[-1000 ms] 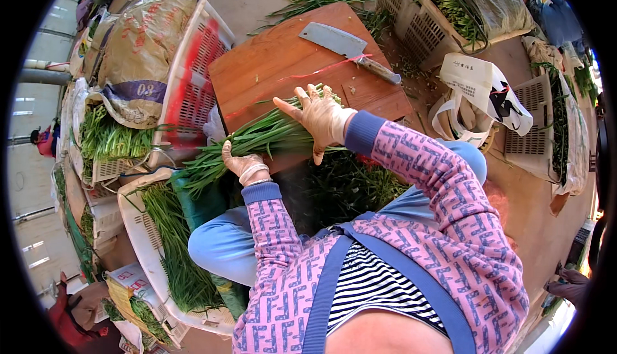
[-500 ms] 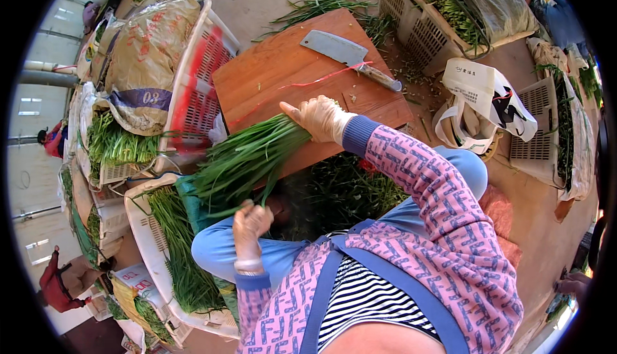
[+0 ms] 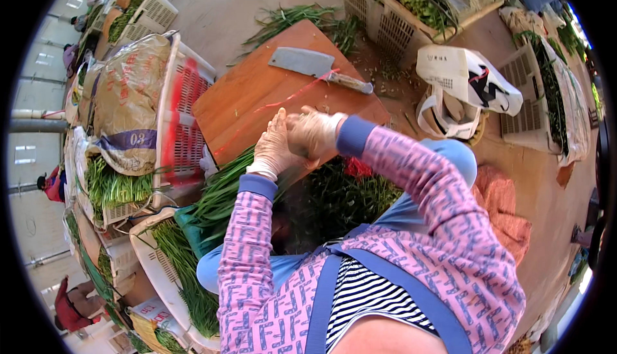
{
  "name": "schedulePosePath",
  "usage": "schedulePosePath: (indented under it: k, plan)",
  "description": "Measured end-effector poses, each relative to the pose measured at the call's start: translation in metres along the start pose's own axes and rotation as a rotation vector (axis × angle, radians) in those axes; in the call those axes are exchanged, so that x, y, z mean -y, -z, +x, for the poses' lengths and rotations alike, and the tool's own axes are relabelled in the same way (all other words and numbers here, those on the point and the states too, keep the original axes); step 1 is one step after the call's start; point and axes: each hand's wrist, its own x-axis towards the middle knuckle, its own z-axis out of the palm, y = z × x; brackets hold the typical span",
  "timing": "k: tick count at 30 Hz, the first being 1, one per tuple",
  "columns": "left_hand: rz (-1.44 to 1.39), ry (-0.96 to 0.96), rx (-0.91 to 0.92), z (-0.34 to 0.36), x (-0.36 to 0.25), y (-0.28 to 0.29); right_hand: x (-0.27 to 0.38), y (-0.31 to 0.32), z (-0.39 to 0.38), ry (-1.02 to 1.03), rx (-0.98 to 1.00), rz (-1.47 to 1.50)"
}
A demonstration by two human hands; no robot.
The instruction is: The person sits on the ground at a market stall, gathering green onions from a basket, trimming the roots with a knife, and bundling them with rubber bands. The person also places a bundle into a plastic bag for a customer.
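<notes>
Wooden tabletop (image 3: 234, 113), green bunch (image 3: 222, 196) slanting lower left past its near edge, cleaver (image 3: 301, 62) on its far part, left hand (image 3: 272, 148) and right hand (image 3: 313, 133) meeting at the bunch's upper end, cannot tell whether either grip is clamped.

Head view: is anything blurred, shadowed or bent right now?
Head view: fisheye bending toward the black circular rim; the thin-gloved right hand looks slightly smeared; dark green leaves near the centre sit in shadow; the long-leaved green bunch and grey rectangular-bladed cleaver look clearer.
</notes>
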Motion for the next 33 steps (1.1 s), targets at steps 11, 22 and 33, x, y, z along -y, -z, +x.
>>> schedulePosePath:
  k: [11,22,33]
  plan:
    - [0.389,0.089,-0.116,-0.007,-0.024,-0.023,-0.094,0.012,-0.047,-1.015,-0.027,-0.042]
    - [0.453,0.083,-0.176,-0.002,-0.019,-0.027,-0.105,0.08,-0.124,-0.989,-0.451,-0.079]
    - [0.333,-0.008,-0.234,0.012,-0.053,-0.033,0.086,-0.055,-0.179,-0.928,-0.679,0.557]
